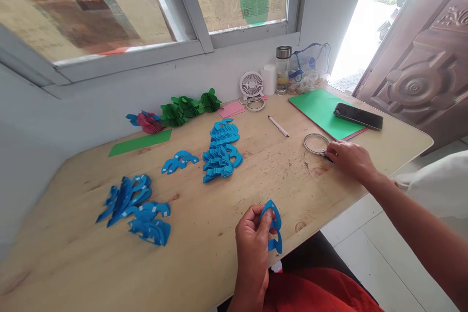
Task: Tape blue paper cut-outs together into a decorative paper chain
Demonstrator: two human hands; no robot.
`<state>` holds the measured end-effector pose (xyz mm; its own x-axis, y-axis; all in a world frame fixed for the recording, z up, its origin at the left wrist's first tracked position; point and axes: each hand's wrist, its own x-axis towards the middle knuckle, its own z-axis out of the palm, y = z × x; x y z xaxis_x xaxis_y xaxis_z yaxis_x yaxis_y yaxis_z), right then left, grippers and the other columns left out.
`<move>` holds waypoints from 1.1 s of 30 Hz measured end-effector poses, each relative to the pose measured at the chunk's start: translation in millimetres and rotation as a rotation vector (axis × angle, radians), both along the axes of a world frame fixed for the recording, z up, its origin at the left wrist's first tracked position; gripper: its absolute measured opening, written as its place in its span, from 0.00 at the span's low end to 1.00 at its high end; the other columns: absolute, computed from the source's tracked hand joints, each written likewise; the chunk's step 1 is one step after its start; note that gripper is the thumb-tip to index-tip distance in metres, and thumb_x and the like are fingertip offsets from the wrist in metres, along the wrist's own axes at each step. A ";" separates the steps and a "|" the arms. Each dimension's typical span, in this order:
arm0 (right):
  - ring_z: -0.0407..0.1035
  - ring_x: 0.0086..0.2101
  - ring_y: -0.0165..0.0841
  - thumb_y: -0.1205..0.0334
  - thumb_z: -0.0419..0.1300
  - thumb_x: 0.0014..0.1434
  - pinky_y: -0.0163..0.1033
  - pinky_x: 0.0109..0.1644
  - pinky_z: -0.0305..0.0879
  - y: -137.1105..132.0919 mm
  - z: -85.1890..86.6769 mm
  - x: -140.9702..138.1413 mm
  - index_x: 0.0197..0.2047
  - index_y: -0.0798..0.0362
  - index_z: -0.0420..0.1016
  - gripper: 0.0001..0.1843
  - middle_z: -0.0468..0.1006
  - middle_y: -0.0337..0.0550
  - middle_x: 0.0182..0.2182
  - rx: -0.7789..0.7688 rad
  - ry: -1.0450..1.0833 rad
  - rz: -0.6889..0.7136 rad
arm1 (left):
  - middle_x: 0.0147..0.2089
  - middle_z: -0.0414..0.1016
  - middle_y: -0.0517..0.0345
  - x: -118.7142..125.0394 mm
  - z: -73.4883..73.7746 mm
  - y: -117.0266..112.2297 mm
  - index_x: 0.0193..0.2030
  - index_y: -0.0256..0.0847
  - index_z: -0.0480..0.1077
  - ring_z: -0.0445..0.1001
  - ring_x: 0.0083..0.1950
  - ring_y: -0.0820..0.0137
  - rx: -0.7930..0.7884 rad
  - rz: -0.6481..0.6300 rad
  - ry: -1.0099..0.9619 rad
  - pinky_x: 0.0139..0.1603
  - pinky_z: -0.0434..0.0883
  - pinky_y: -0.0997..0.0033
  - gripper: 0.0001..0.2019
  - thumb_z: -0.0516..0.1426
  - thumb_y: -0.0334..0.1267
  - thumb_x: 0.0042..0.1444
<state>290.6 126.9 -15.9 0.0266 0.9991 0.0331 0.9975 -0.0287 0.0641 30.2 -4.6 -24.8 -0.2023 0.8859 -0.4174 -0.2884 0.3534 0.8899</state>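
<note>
My left hand is closed on a curved blue paper cutout with small white patches, thumb on top, above the table's front edge. At the right, the fingers of my right hand are pinched at the edge of a roll of tape lying on the table. Something small and dark shows under those fingertips; I cannot make out what it is. A tall stack of blue cutouts lies mid-table. Left of it are a few cutouts with white patches and a looser blue pile.
Along the wall stand green paper shapes, a red-and-blue paper flower, a small fan and a glass bottle. A second tape roll, a pen, green sheets and a phone lie on the wooden table.
</note>
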 end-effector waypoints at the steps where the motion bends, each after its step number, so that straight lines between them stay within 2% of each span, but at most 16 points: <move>1: 0.70 0.31 0.36 0.57 0.51 0.61 0.37 0.26 0.49 1.0 2.2 -1.4 0.33 0.48 0.77 0.14 0.79 0.43 0.35 -0.017 -0.025 0.004 | 0.26 0.72 0.57 0.0 0.3 -0.1 0.28 0.37 0.72 0.69 0.28 0.73 0.001 0.004 -0.001 0.28 0.67 0.76 0.09 0.63 0.41 0.49; 9: 0.73 0.31 0.38 0.62 0.47 0.62 0.37 0.25 0.46 0.7 10.4 -14.5 0.32 0.52 0.76 0.17 0.80 0.49 0.37 -0.052 -0.160 0.008 | 0.26 0.72 0.58 -0.5 2.3 -1.1 0.28 0.37 0.72 0.68 0.27 0.74 0.007 0.021 -0.009 0.28 0.67 0.77 0.09 0.63 0.41 0.48; 19: 0.71 0.31 0.38 0.65 0.47 0.62 0.38 0.27 0.44 -4.1 -2.3 -12.9 0.32 0.55 0.72 0.14 0.78 0.51 0.34 0.054 -0.129 -0.028 | 0.28 0.74 0.56 -1.9 3.9 0.0 0.28 0.37 0.72 0.69 0.28 0.74 -0.003 0.014 0.003 0.29 0.67 0.77 0.08 0.62 0.40 0.49; 28: 0.70 0.32 0.40 0.65 0.49 0.60 0.39 0.30 0.51 -12.1 -21.9 -6.6 0.32 0.55 0.71 0.11 0.77 0.52 0.34 0.234 0.109 -0.104 | 0.27 0.73 0.56 0.8 4.3 1.1 0.25 0.37 0.71 0.68 0.26 0.73 -0.017 0.042 -0.002 0.27 0.67 0.76 0.08 0.62 0.40 0.46; 33: 0.72 0.33 0.39 0.59 0.49 0.61 0.39 0.34 0.60 -20.5 -13.3 -3.4 0.34 0.53 0.71 0.11 0.78 0.48 0.33 0.336 0.347 -0.147 | 0.27 0.73 0.57 0.7 6.5 1.5 0.26 0.37 0.71 0.69 0.26 0.73 -0.054 0.049 -0.087 0.26 0.66 0.75 0.10 0.63 0.41 0.45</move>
